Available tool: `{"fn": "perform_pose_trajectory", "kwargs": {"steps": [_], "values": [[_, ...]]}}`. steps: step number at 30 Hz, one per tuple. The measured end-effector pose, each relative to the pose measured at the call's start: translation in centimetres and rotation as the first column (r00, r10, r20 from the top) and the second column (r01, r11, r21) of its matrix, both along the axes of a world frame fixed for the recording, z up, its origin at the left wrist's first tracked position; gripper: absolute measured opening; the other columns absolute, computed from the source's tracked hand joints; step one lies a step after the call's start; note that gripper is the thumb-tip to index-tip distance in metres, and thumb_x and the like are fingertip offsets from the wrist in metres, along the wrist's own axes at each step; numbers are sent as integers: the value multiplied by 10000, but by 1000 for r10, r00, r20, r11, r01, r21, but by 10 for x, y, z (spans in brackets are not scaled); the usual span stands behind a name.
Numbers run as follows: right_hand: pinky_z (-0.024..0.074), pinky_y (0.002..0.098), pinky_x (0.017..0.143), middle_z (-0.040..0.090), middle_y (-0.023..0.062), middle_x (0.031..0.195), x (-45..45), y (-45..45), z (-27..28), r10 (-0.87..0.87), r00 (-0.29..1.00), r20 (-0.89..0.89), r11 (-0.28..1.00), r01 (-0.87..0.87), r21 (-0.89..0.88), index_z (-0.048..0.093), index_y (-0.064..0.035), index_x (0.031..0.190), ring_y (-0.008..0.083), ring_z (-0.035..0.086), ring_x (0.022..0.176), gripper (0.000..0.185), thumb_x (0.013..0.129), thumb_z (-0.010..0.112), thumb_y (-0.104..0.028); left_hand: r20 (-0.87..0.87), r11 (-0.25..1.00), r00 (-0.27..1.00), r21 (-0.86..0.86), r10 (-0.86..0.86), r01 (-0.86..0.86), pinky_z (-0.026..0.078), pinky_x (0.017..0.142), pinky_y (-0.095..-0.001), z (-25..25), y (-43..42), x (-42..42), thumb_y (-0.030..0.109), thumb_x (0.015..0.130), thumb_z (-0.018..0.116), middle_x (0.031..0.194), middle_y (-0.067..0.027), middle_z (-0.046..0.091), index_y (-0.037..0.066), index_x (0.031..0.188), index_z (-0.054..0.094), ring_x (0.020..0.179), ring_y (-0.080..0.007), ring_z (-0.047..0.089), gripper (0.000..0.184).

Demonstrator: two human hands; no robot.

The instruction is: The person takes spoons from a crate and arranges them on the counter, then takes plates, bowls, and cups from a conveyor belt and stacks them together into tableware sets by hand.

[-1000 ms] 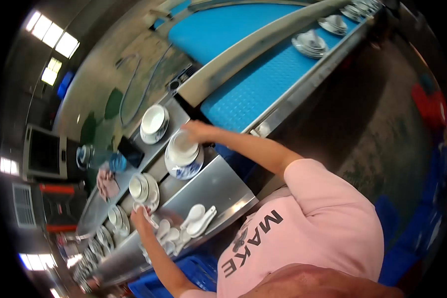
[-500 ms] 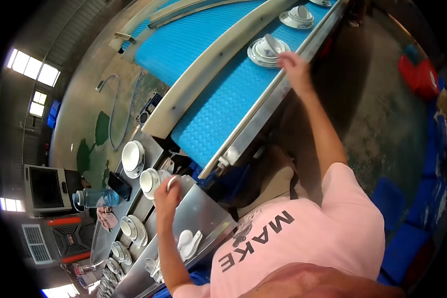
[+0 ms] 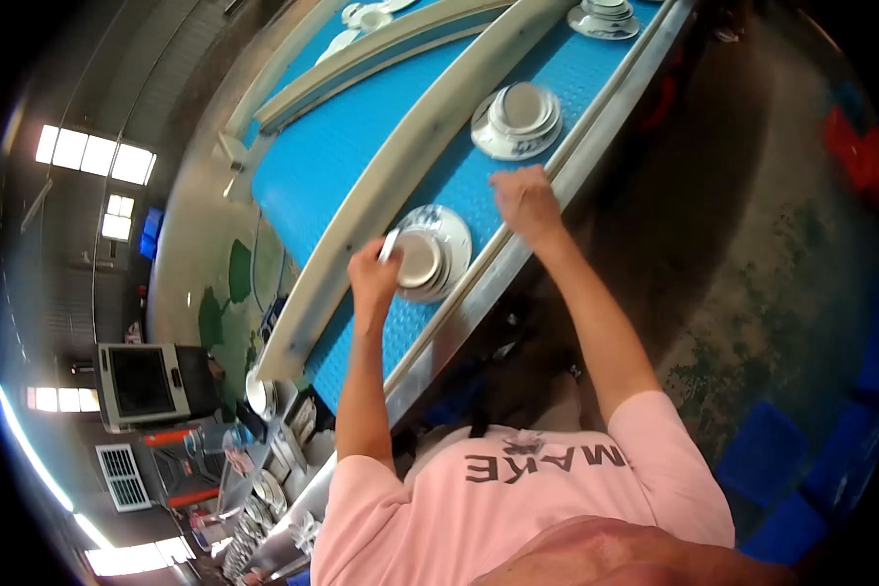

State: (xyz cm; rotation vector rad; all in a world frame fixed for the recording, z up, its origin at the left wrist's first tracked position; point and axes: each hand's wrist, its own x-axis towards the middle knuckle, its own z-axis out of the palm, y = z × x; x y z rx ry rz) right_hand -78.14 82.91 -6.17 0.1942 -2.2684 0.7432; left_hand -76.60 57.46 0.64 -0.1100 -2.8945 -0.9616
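My left hand [image 3: 374, 278] is over the blue belt, its fingers pinched on a slim white piece that looks like a spoon [image 3: 390, 245]. Close beside it, a stack of white bowls [image 3: 422, 262] sits on a patterned plate [image 3: 452, 232]. My right hand [image 3: 527, 203] hovers near the belt's right rail with curled fingers, and nothing shows in it. Just beyond that hand stands another stack of bowls [image 3: 524, 107] on a plate [image 3: 499, 144]. The palm side of my right hand is hidden.
A beige guard rail [image 3: 391, 171] and a metal side rail [image 3: 479, 293] flank the blue conveyor belt [image 3: 459, 186]. A third set of dishes [image 3: 604, 18] is farther along it. More crockery [image 3: 264, 488] and a boxy monitor [image 3: 142, 381] are at lower left.
My left hand has moved from the steel table up to the belt, where a bowl stack now sits beside it. My right hand has drawn away from the farther dishes. The camera view has shifted.
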Motion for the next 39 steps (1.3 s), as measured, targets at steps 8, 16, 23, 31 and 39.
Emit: {"fn": "perform_pose_trajectory", "kwargs": {"steps": [8,16,23,31,39], "values": [[398,354,650,525,70,551,1,-5,9,31,999,28,1000,-31,-6,530,-107,621,241,535,596,73,689,521,-81,435,880,846,206,309,-428,358,444,-248,-11,-51,51,353,811,582,670,-102,577,-9,887,554,461,-104,437,370],[396,331,683,569,62,650,3,25,37,352,936,0,901,-339,-272,603,-83,779,216,549,654,122,683,571,-15,642,732,766,518,8,-443,301,380,-208,5,12,30,406,804,545,708,-78,545,1,1021,481,433,-86,408,464],[465,351,634,594,112,761,-104,184,114,249,968,-14,914,-240,-327,560,-36,770,262,575,685,85,762,496,19,673,727,703,362,230,-584,271,345,-231,0,70,-19,328,821,551,576,-14,447,-18,1284,298,388,-88,367,631],[459,367,718,572,134,864,-381,361,143,-46,991,-129,997,53,53,585,-80,979,295,563,839,235,764,505,-33,704,626,670,418,236,-659,232,338,-227,-5,121,-61,302,830,548,539,-8,436,3,1251,359,368,-83,332,549],[431,476,821,515,217,1055,-695,447,48,-27,961,275,845,-124,519,447,-155,1191,377,511,964,471,743,589,-162,567,199,336,290,752,-936,257,350,-191,26,217,-23,241,836,539,660,-48,551,14,1170,444,405,-54,344,414]]}}
